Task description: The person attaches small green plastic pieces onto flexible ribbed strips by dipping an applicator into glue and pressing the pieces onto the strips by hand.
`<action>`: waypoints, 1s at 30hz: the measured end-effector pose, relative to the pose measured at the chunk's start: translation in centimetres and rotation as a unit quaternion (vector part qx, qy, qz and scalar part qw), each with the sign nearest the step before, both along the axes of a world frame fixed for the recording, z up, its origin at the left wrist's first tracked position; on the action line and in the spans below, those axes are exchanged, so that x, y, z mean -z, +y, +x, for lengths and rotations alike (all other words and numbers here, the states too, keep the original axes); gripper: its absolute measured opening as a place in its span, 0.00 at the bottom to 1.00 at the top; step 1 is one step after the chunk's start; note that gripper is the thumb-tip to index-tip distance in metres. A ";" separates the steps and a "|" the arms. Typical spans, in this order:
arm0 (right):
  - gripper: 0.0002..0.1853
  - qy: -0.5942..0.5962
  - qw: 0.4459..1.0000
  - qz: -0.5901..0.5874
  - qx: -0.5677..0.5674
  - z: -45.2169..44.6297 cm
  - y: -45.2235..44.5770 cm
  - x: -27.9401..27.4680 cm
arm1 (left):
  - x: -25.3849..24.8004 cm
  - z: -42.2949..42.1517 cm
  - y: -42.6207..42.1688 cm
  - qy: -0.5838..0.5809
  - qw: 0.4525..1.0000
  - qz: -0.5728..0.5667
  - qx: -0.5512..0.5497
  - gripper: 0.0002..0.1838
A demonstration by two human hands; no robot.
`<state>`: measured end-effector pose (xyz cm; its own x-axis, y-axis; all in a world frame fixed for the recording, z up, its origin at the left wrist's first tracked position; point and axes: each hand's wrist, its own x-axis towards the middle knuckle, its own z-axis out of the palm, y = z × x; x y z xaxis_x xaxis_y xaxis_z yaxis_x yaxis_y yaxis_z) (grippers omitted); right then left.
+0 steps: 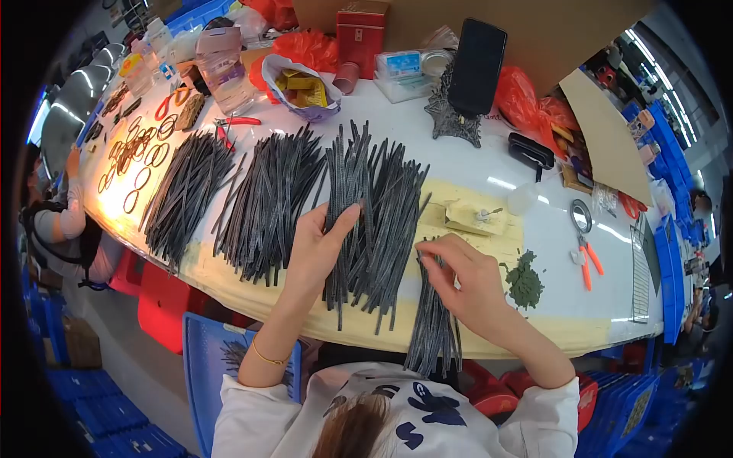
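Note:
Dark grey, thin flat strips lie in several long bundles on the table. My left hand [321, 248] is closed around a bundle of strips [352, 175], its thumb across the front. Right beside that lies another heap of strips [397, 221]. My right hand [469, 282] has its fingers curled at the upper end of a smaller bundle [434, 336], which reaches over the table's near edge. Its fingertips partly hide the strip ends. Further left rest two more strip bundles, one in the middle [271, 198] and one outermost [187, 195].
A pile of small dark green pieces [524, 281] and orange-handled pliers [586, 256] lie to the right. A phone [477, 69] stands on a dark holder at the back. Dark rings [136, 153] lie under bright light at left. A blue crate [200, 382] sits below the table.

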<state>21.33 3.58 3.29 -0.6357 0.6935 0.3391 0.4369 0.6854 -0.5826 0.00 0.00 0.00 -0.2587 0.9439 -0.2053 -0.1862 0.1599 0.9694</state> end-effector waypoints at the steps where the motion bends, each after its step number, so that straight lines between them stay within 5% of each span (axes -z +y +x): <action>1: 0.08 0.007 1.000 -0.030 0.000 -0.6 0.4 0.0 | 0.1 0.4 -0.1 0.021 0.999 0.023 -0.019 0.10; 6: 0.09 0.058 0.983 -0.175 0.013 -4.6 3.0 0.3 | -0.7 0.8 0.4 0.067 0.993 0.081 -0.048 0.09; 9: 0.10 0.180 0.923 -0.338 0.041 -6.1 4.3 0.5 | -2.5 0.9 0.3 0.060 0.996 0.049 0.034 0.08; 14: 0.11 0.167 0.833 -0.528 0.025 -5.5 6.1 -0.6 | -1.7 -0.1 0.2 -0.024 0.999 0.018 0.021 0.10; 19: 0.11 0.176 0.787 -0.590 0.030 -5.1 6.1 -1.0 | -2.5 -0.2 0.1 -0.188 0.982 -0.025 -0.005 0.08; 30: 0.11 0.114 0.834 -0.539 0.007 -5.3 4.4 -1.2 | -2.2 0.5 -0.1 -0.131 0.990 0.017 0.045 0.08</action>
